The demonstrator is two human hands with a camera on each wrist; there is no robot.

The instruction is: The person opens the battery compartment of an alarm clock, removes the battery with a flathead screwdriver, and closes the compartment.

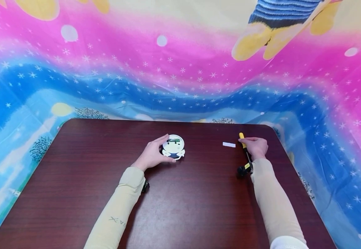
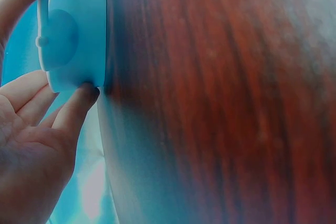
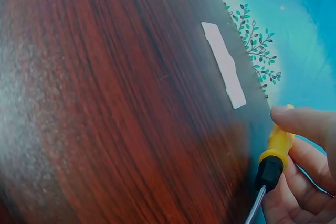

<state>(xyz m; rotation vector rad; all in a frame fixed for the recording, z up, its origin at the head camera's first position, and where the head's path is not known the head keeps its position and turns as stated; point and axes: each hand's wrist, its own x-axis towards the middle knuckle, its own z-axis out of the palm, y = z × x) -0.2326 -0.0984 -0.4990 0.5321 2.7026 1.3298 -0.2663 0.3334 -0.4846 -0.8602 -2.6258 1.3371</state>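
My left hand (image 1: 151,154) holds a round white device (image 1: 178,146) near the table's middle, fingers at its far side and thumb at the near side. A green piece shows in a slot on its upturned face, with a dark patch and small white side knobs below. In the left wrist view the device (image 2: 86,40) appears side-on, its base against the tabletop. To the right, my right hand (image 1: 257,147) pinches the yellow handle of a screwdriver (image 3: 277,144), its metal shaft pointing back toward the forearm. Just left of that hand lies a thin white cover strip (image 1: 229,144).
The dark red wood-grain table (image 1: 192,200) has rounded far corners. A patterned pink and blue cloth (image 1: 180,79) hangs behind it and along both sides. Small black cameras are strapped to both wrists.
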